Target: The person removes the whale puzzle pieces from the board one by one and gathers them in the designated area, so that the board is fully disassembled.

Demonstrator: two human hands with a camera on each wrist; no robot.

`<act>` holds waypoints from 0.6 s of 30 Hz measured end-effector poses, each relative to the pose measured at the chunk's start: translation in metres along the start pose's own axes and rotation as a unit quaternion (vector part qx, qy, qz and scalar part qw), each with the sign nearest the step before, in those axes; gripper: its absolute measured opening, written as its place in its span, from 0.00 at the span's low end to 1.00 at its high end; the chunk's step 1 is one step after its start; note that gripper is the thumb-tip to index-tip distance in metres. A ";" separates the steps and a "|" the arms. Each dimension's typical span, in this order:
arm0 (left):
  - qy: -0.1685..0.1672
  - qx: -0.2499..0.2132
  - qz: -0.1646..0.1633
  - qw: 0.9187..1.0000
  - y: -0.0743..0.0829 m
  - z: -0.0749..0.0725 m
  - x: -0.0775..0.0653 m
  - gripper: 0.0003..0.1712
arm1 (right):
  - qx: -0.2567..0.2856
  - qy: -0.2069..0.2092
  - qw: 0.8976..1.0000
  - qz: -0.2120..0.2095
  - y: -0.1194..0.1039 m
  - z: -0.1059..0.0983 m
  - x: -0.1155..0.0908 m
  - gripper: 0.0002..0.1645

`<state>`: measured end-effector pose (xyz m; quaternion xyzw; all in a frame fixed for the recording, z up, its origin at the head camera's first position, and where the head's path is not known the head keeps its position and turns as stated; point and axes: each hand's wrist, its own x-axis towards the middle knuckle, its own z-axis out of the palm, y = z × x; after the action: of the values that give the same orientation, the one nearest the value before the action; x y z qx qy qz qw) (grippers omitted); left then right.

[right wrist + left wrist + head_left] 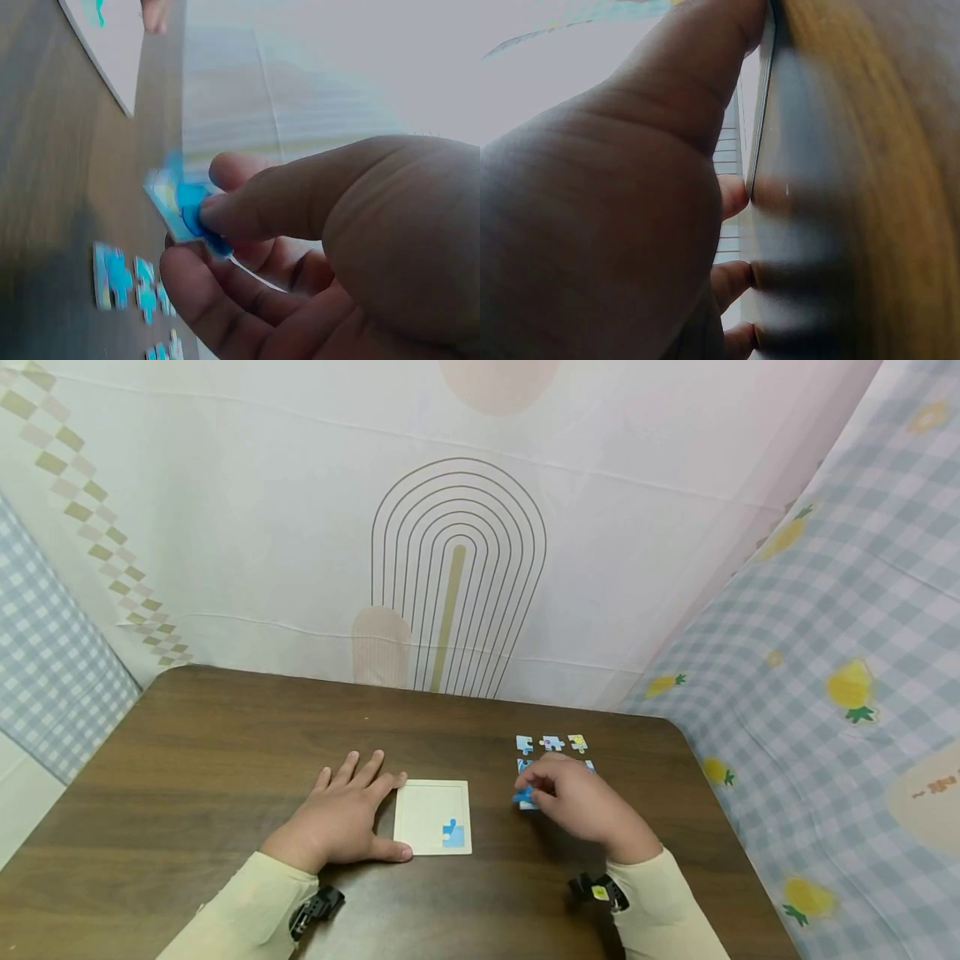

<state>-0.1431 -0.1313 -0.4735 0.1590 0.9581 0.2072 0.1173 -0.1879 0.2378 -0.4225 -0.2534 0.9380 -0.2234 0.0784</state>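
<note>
A square cream puzzle tray (423, 806) lies on the table, with one blue puzzle piece (453, 836) set in its lower right corner. My left hand (337, 818) rests flat beside it, fingers spread, the thumb and index fingertip at its left edge. In the right wrist view a blue jigsaw piece (169, 199) is pinched between the thumb and fingers of my right hand (573, 797), raised over the loose pieces. Several of those loose puzzle pieces (552, 743) lie in rows, partly hidden under that hand.
The dark wooden table (247, 743) ends at the back against a hanging white patterned cloth (285, 543). A checked cloth with lemons (810, 693) hangs along the right side. Both wrists wear black straps (315, 910).
</note>
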 end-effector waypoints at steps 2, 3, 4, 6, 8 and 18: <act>-0.001 -0.001 -0.001 1.000 0.000 0.000 0.000 0.68 | 0.004 0.001 1.000 0.022 0.008 -0.004 -0.002 0.11; -0.002 -0.001 -0.002 1.000 0.000 0.000 -0.001 0.68 | 0.004 0.002 0.999 0.031 0.012 -0.006 -0.003 0.11; -0.002 -0.001 -0.002 1.000 0.000 0.000 -0.001 0.68 | 0.006 0.003 0.999 0.041 0.015 -0.008 -0.004 0.11; -0.002 -0.002 -0.002 1.000 0.000 0.000 -0.001 0.68 | 0.013 0.007 0.998 0.060 0.022 -0.010 -0.006 0.11; -0.002 -0.003 -0.002 1.000 0.000 0.000 -0.001 0.68 | 0.023 0.011 0.997 0.076 0.028 -0.012 -0.007 0.10; -0.005 0.000 -0.002 1.000 0.001 -0.001 -0.001 0.68 | 0.060 0.029 0.989 0.128 0.058 -0.004 -0.005 0.07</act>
<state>-0.1426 -0.1312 -0.4717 0.1585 0.9578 0.2061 0.1223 -0.2099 0.2868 -0.4449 -0.1191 0.9493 -0.2750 0.0947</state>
